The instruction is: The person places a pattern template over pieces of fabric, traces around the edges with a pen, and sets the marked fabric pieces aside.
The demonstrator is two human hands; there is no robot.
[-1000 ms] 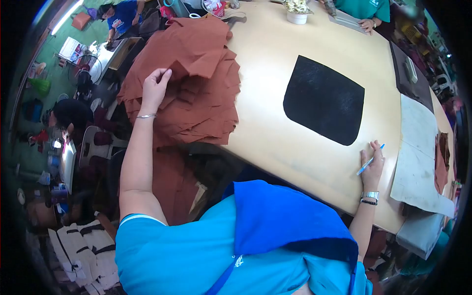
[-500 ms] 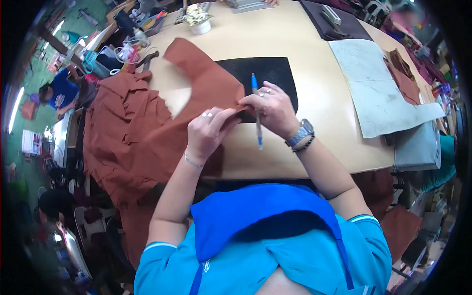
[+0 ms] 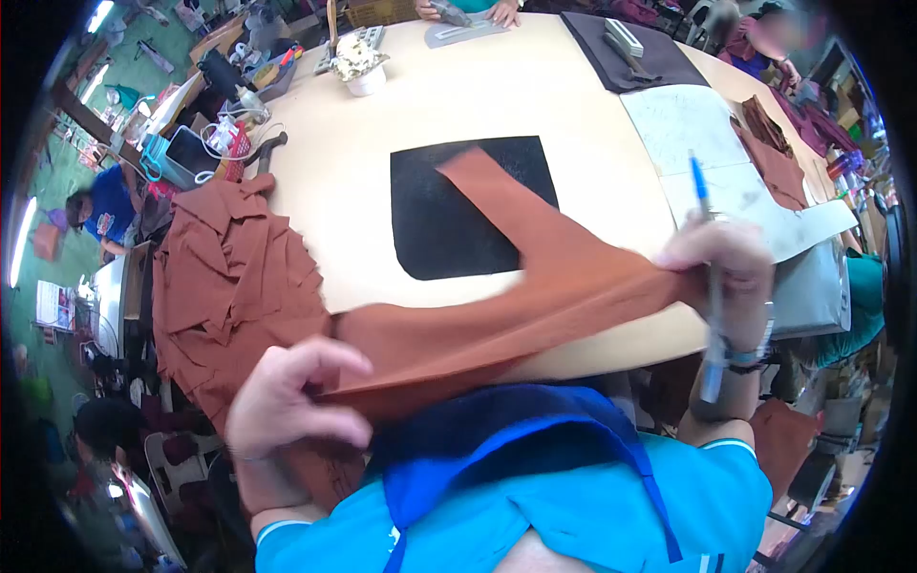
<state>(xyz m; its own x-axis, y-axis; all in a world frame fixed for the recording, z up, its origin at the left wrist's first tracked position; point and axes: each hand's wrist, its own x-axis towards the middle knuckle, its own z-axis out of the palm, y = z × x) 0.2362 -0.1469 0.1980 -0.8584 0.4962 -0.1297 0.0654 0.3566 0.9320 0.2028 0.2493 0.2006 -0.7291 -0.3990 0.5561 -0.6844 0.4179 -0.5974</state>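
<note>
A rust-brown piece of leather or cloth [image 3: 573,277] stretches across the table's near edge, with one arm of it lying over a black square mat [image 3: 430,210]. My right hand [image 3: 731,253] pinches its right end, and a blue and silver pen [image 3: 702,186] sticks out between the same fingers, blurred by motion. At the other end my left hand [image 3: 291,401] has thumb and fingers apart beside the edge of the piece. Whether those fingertips touch it I cannot tell. A heap of similar brown pieces [image 3: 229,277] lies just beyond my left hand.
Pale pattern sheets [image 3: 688,134] cover the table's right side, near a dark sheet [image 3: 592,57] with a whitish block [image 3: 623,38] on it. A potted plant [image 3: 361,67] stands at the back. Across the table, another person's hands [image 3: 501,13] work over a grey plate.
The brown piece has been drawn toward me and pulled out to the right by my right hand. My left hand has moved left and down, its fingers spreading from the pinch.
</note>
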